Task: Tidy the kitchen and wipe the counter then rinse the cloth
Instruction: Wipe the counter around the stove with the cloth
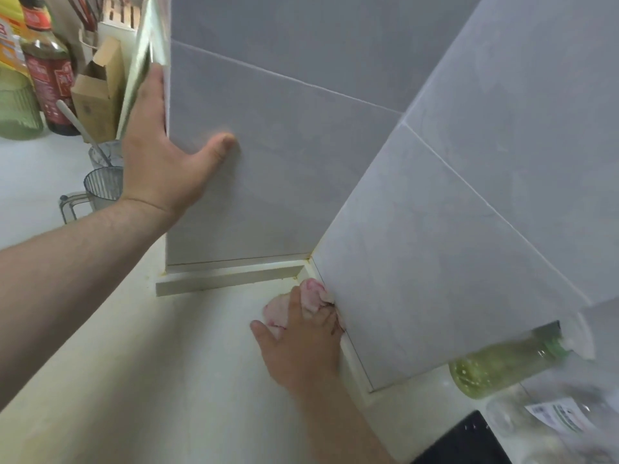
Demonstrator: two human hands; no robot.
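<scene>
Lower centre: the right hand, grip bunched around a pink cloth, presses it into the worktop corner. Upper left, the left hand rests released against the tiled wall. Wiping looks underway; rinsing remains.

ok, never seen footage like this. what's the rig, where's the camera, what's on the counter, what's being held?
There is no robot here: a person works with bare hands. The single picture comes from a wide-angle camera worn on their head. It looks forward and down, so both arms enter from the bottom of the view.

The left hand rests on the corner of the tiled wall. Its thumb lies flat on the tile and its fingers are out of sight round the edge. The right hand holds a pink cloth and presses it into the corner where the counter meets the wall.

At far left stand a dark bottle, a box and a clear jug. At right is a blurred yellow-green bottle.
</scene>
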